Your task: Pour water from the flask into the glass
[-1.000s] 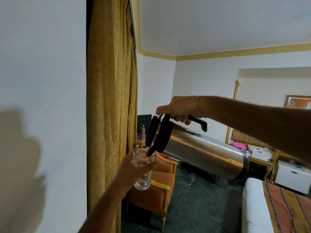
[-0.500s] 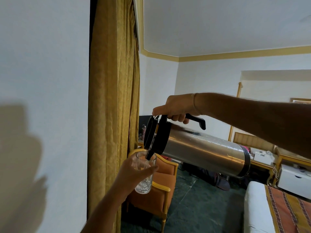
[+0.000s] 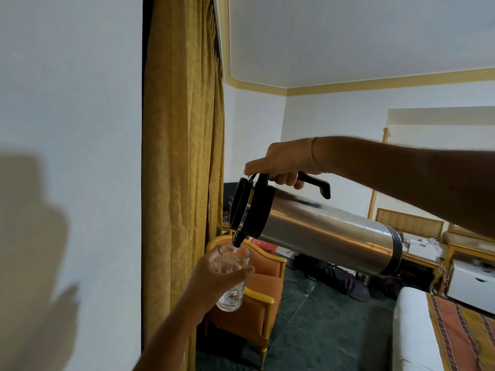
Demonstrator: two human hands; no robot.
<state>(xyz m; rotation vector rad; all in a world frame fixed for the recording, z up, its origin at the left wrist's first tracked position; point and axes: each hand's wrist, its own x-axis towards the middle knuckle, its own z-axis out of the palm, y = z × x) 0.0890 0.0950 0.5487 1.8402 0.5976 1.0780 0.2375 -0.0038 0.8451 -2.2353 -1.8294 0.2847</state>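
A steel flask (image 3: 321, 234) with a black lid and black handle lies almost level in the air, spout end lower at the left. My right hand (image 3: 284, 164) grips its handle from above. The black spout sits just over the rim of a clear glass (image 3: 235, 293), and a thin stream of water runs into it. My left hand (image 3: 217, 274) is wrapped around the glass's upper half and holds it upright. A little water shows at the bottom of the glass.
A white wall and a gold curtain (image 3: 182, 156) stand close on the left. Below the glass is an orange armchair (image 3: 257, 298) with a yellow frame. A bed (image 3: 439, 336) lies at the lower right, with a dark green floor (image 3: 321, 330) between.
The flask and glass have shifted slightly lower and right in view, and the flask is tipped a little further. Water now visibly streams from the spout into the glass.
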